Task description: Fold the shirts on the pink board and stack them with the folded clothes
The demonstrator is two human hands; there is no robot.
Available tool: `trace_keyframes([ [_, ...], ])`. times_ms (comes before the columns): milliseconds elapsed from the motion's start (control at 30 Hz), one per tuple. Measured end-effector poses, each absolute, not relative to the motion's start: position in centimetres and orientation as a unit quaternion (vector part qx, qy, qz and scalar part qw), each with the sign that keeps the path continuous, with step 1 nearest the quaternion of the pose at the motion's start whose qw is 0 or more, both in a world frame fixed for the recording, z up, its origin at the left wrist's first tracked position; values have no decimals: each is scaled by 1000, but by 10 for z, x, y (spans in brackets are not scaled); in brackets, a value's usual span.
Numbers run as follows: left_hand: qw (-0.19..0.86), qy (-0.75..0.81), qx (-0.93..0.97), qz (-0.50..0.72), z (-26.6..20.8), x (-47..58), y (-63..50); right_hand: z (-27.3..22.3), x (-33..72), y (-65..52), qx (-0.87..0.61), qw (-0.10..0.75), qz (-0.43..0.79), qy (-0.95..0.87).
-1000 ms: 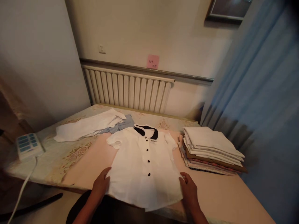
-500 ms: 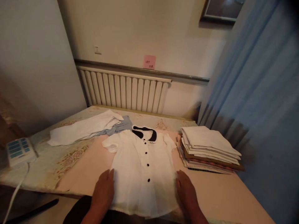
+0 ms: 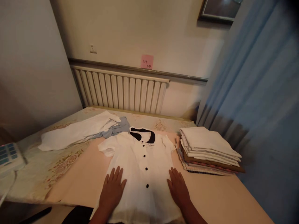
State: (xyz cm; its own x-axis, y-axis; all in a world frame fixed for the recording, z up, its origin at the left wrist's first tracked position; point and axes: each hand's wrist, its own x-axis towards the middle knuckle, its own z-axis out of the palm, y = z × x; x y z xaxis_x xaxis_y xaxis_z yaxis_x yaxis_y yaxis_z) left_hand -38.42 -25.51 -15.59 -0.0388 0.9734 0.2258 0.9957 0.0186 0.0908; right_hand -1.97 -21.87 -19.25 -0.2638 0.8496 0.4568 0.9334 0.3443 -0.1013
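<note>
A white short-sleeved blouse (image 3: pixel 136 174) with a black collar and black buttons lies spread front side up, its collar toward the wall. My left hand (image 3: pixel 113 188) rests flat on the blouse's left side, fingers stretched out. On the opposite side edge, my right hand (image 3: pixel 178 186) lies flat too, fingers extended and partly over the cloth. Neither hand grips the fabric. Under the blouse is a pink cloth (image 3: pixel 77 171) laid over the floral table cover (image 3: pixel 63 165).
Right of the blouse stands a stack of folded clothes (image 3: pixel 207 143). A white garment (image 3: pixel 77 130) and a grey-blue garment (image 3: pixel 118 127) lie at the back left. A white corded device (image 3: pixel 10 157) sits at the left edge. Behind are a radiator (image 3: pixel 121 90) and a blue curtain (image 3: pixel 252 93).
Both hands have moved from the blouse's side edges inward onto the cloth, their fingers now opened out flat. The view has shifted slightly to the right.
</note>
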Motion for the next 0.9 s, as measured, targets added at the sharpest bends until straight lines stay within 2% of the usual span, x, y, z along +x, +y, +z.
trace_keyframes([
  [233,73,-755,-646,-80,-159,-375,-228,-196,-21,-216,-568,234,-107,-782],
  [433,64,-700,-695,-147,-164,-372,-185,-194,-18,-215,-584,240,-91,-770],
  [533,60,-681,-708,-179,-166,-376,-172,-168,-22,-194,-595,243,-50,-764],
  [733,19,-698,-688,-198,-165,-381,-162,-79,-62,-78,-682,217,66,-695],
  [900,14,-692,-691,-207,-170,-382,-159,-63,-89,34,-715,189,88,-667],
])
